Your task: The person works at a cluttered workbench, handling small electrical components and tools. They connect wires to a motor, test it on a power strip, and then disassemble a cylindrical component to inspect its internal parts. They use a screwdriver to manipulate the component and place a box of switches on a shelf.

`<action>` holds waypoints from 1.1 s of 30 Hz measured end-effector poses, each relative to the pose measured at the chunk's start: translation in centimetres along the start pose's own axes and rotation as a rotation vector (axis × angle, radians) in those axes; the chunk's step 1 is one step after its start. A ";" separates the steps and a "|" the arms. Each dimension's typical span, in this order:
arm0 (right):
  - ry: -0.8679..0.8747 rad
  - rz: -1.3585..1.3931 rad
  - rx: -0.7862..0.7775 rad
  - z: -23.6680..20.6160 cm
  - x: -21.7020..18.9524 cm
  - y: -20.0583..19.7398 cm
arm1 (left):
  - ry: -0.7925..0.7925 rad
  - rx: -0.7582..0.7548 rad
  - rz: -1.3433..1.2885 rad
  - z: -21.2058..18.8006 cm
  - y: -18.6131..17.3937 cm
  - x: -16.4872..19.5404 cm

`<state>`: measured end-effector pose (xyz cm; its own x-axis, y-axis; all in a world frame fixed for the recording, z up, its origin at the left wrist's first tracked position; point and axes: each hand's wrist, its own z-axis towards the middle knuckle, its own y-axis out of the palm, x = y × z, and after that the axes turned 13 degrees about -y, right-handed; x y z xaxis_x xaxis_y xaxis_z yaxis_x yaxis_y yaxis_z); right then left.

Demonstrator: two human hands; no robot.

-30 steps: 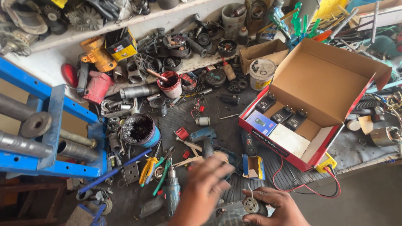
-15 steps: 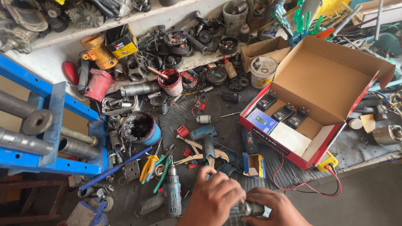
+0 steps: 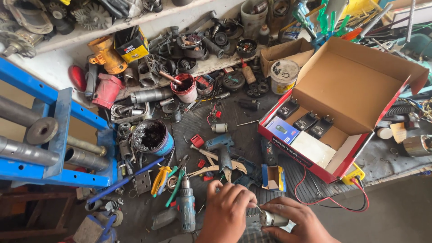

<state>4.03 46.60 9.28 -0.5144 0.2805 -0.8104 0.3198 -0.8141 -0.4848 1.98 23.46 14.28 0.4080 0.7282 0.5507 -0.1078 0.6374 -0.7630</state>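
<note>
A small metal motor [image 3: 272,219], judged rigid, dense and smooth, was gripped around its casing by the right hand [image 3: 299,222] and steadied endwise by the closed left hand [image 3: 226,211].

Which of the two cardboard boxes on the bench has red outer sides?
The large open box at the right, holding black chargers. The small box behind it is plain brown all over.

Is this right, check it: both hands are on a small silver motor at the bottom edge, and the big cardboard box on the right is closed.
Not quite. In the head view the left hand and the right hand do hold the small silver motor at the bottom edge, but the big cardboard box on the right is open, its lid tipped back, with black parts lying inside.
</note>
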 end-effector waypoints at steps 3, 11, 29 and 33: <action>0.030 0.092 -0.004 -0.2 0.3 -0.1 | -0.005 0.026 0.006 -0.2 0.4 0.3; 0.136 0.010 0.090 -0.4 0.8 0.2 | 0.035 -0.018 -0.007 -0.5 0.2 0.3; -0.275 -0.163 0.191 0.1 -0.9 0.9 | 0.014 -0.072 -0.199 -1.5 -0.8 0.8; -0.212 -0.206 0.282 -0.3 -1.5 1.4 | -0.019 -0.112 -0.214 -1.0 -1.7 0.2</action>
<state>5.52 45.17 9.74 -0.7068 0.3653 -0.6059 -0.0229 -0.8677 -0.4965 3.12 22.31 15.34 0.3931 0.5851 0.7093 0.0805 0.7465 -0.6605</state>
